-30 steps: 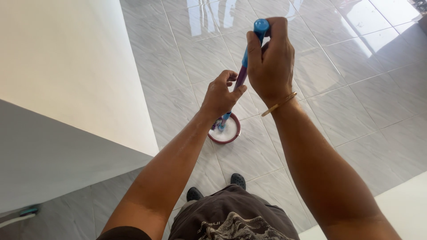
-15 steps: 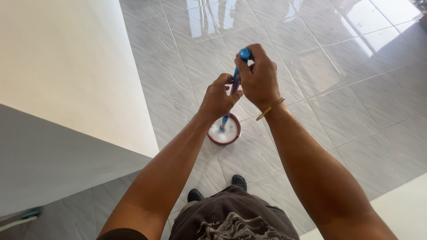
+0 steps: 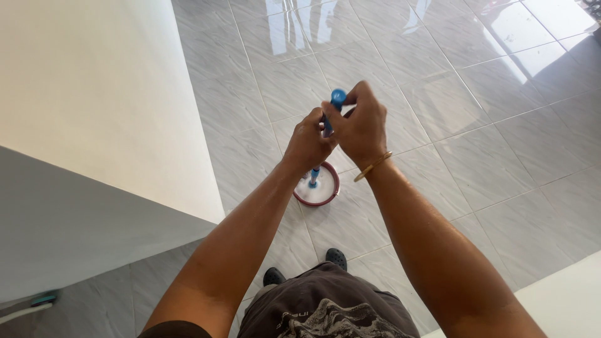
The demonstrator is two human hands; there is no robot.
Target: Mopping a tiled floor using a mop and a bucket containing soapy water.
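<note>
Both hands, left (image 3: 308, 143) & right (image 3: 360, 125), I see gripping blue mop handle (image 3: 335, 100) at frame center, round mop head (image 3: 317, 184) just below.

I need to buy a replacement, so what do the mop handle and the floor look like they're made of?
The mop handle looks like smooth blue plastic, going by its even colour and rounded cap; a metal core can't be ruled out. The floor looks like glazed ceramic or porcelain tile: grey marbling, grout lines, mirror-like window reflections.

A white wall corner (image 3: 188, 181) crowds the left side beside the left hand (image 3: 307, 141); glossy floor tiles (image 3: 476, 125) lie open rightward and ahead.
</note>
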